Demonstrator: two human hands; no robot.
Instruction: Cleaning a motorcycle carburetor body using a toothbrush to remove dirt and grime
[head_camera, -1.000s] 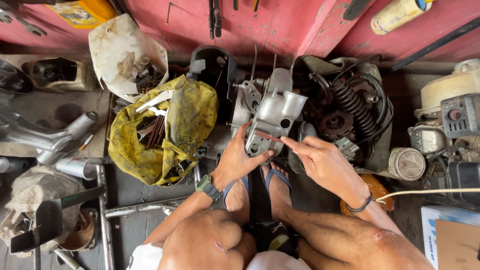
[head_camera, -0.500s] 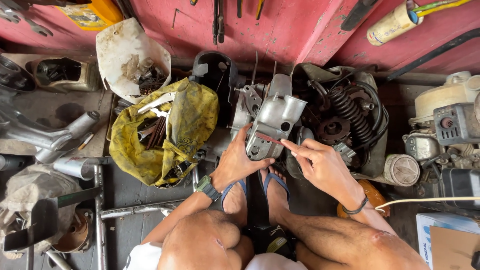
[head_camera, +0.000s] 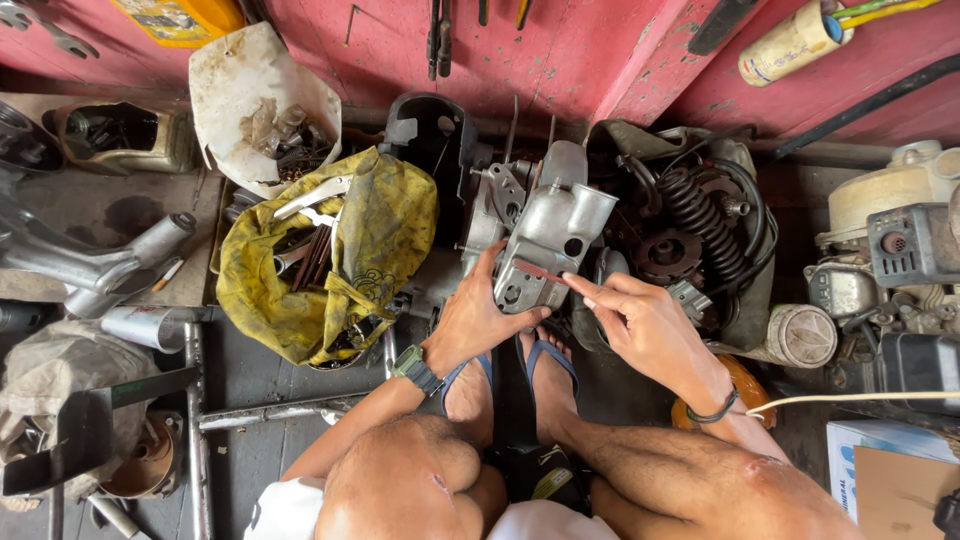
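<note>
Dark floor (head_camera: 260, 370), yellow bag (head_camera: 330, 255), engine parts (head_camera: 545, 235)

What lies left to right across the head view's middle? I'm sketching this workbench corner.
Grey metal arm casting → yellow cloth tool bag → left hand → silver engine casing → right hand → black coil spring → round metal can.

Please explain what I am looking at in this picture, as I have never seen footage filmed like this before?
The camera sits on a person's head and looks straight down, so you see their own knees, their feet in blue flip-flops and both bare hands. The left hand, with a dark wristwatch on its wrist, steadies a grey cast-metal engine cover. The right hand pinches a thin reddish tool against that cover. Around them on the floor lie a dirty yellow cloth bag of spanners, a black coil spring among greasy engine parts, and a cut white plastic container of small metal bits. A red wall stands behind.
</note>
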